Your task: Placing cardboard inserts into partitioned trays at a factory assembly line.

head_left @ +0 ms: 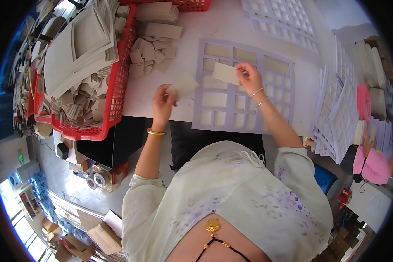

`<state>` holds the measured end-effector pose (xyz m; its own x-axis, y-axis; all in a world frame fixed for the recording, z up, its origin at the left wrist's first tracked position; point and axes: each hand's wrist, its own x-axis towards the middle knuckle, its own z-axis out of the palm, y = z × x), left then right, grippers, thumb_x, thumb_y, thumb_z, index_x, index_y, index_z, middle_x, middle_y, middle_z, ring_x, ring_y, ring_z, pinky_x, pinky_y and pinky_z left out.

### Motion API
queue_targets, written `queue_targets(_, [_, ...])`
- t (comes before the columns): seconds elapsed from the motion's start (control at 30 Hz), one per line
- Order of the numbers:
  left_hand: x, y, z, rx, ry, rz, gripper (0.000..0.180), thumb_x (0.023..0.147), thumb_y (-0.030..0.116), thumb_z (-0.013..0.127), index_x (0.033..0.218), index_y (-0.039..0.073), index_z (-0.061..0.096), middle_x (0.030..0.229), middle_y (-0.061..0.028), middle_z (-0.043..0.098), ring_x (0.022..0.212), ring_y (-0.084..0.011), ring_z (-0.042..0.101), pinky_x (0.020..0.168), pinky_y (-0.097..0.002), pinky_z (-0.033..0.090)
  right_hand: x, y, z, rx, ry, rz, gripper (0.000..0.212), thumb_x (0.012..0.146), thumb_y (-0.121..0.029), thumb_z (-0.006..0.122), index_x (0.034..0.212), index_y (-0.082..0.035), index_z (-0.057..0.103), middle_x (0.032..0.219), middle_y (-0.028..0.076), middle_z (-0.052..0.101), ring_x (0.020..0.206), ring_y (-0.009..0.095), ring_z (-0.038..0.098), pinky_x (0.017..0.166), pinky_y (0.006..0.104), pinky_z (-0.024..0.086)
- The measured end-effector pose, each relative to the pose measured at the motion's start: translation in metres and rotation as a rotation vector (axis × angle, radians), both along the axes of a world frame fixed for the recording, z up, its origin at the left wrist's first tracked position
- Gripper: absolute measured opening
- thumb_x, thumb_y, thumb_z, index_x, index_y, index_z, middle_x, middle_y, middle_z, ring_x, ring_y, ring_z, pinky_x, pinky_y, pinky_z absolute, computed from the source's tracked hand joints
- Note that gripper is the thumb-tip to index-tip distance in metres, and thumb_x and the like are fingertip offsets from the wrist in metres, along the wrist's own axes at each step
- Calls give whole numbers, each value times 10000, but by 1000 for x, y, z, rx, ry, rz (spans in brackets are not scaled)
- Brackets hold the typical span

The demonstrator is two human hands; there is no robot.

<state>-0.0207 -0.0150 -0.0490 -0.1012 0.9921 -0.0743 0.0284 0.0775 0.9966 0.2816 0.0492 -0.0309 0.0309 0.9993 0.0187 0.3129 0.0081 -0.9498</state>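
Note:
My left hand (163,101) is closed on a pale cardboard piece (185,86), blurred by motion, above the table just left of a lilac grid frame (197,105). My right hand (249,78) pinches another cardboard piece (225,72) by its right end, over the upper part of that frame. The frame lies flat and has rectangular openings of several sizes. To the left of it, small cardboard pieces (147,51) lie in a loose heap on the white table (185,52), with larger stacked pieces (162,30) behind them.
A red plastic basket (118,87) full of cardboard sheets and offcuts stands at the left table edge. More lilac grid frames (284,22) lie at the far right, and others are stacked (336,113) at the right. Another person in pink (373,166) is at the right.

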Motion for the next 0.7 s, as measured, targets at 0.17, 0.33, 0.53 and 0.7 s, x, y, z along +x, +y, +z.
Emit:
queue_targets(0.17, [46, 0, 10, 47, 415, -265, 275, 767, 59, 659, 1018, 55, 547, 634, -53, 534, 548, -163, 554, 530, -296, 452, 23, -6, -9, -138, -28, 29, 120, 835, -109, 632, 947, -67, 636, 781, -3, 615, 578, 72, 565, 509, 215, 466])
queue_targets(0.33, [71, 6, 9, -16, 497, -352, 270, 749, 96, 667, 993, 63, 558, 631, -82, 556, 565, -219, 558, 549, -328, 451, 7, -2, -27, 43, 18, 21, 122, 809, -89, 640, 927, -58, 639, 792, 10, 631, 740, 74, 589, 630, 219, 485])
queue_targets(0.53, [77, 13, 1, 122, 672, -386, 276, 723, 80, 689, 981, 67, 590, 749, -69, 541, 595, -170, 538, 565, -309, 452, -5, 2, -17, -148, 39, 31, 119, 806, -102, 641, 917, -59, 638, 787, 22, 640, 678, 88, 585, 610, 222, 483])
queue_targets(0.7, [80, -1, 24, 117, 857, -200, 331, 729, 88, 682, 1042, 85, 573, 971, -74, 552, 673, -200, 580, 604, -329, 479, -9, 5, -28, -78, -102, 133, 118, 807, -121, 643, 904, -55, 633, 764, 41, 645, 648, 117, 587, 611, 260, 487])
